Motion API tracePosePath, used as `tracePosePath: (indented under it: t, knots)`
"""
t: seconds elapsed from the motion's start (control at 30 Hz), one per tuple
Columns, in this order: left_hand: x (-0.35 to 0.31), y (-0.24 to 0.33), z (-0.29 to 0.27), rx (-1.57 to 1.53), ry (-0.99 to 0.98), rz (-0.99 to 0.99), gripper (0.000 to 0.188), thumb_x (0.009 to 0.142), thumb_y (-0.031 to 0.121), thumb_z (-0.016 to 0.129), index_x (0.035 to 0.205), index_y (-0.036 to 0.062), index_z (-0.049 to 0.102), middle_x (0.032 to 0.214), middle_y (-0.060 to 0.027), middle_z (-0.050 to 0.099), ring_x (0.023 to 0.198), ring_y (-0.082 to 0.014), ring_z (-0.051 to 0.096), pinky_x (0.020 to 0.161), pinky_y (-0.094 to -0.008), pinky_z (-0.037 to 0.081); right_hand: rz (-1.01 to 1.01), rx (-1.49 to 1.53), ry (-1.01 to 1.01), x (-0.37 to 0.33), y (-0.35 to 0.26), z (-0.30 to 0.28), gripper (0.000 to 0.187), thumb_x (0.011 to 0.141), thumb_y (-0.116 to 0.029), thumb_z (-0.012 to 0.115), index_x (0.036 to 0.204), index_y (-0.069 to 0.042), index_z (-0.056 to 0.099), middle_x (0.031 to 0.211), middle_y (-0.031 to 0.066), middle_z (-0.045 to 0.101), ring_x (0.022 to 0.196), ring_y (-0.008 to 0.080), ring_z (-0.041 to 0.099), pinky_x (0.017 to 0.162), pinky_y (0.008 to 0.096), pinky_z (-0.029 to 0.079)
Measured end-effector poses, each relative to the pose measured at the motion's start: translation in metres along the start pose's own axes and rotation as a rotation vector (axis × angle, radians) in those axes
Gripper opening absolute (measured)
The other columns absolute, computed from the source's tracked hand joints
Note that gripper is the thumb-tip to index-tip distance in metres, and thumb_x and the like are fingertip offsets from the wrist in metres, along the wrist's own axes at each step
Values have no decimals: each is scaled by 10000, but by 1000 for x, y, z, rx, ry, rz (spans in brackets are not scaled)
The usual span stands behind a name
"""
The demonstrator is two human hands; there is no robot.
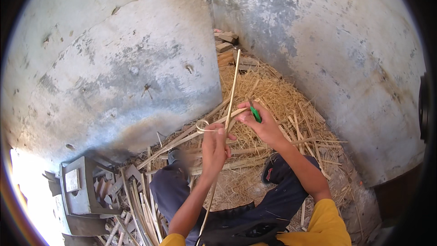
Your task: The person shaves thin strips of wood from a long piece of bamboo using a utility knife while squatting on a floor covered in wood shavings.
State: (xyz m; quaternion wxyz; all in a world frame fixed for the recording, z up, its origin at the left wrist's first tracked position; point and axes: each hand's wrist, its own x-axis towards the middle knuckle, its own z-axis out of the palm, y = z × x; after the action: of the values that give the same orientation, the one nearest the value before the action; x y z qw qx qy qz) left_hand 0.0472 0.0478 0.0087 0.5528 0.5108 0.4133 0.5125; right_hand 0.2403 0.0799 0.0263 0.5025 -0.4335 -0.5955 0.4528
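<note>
left hand (215, 148): fingers closed around long wooden strip (234, 82) | right hand (259, 123): fingers curled around green-handled knife (255, 114) | straw heap (266, 83) beyond both

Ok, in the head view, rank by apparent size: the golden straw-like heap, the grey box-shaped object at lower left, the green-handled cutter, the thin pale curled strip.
1. Golden straw-like heap
2. Grey box-shaped object
3. Green-handled cutter and thin pale curled strip: they look too alike to rank.
</note>
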Motion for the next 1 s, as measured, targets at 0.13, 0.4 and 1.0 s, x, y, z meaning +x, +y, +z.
tracePosePath:
  t: [0.13,0.4,1.0]
  knots:
    - [-4,-3,1,-27,-7,56,215,1152,254,432,1189,43,444,945,-103,693,575,-56,513,495,-210,398,12,-13,31,-2,-2,13,381,1001,-202,721,1326,-31,621,938,18,704,959,121,663,892,305,504]
    - [-10,-6,2,-123,52,43,201,1161,269,415,1161,72,454,930,-76,708,603,-56,518,511,-214,406,-71,63,-18,-5,-4,11,308,1027,-249,687,1256,-53,625,1038,33,679,897,104,623,837,276,488]
    - [-16,-7,-9,-153,117,37,173,1157,302,436,1143,129,436,839,-1,483,553,-113,526,448,-238,393,-120,-303,-246,-33,2,17,349,1138,-324,453,1173,6,562,742,79,560,658,173,556,641,351,453]
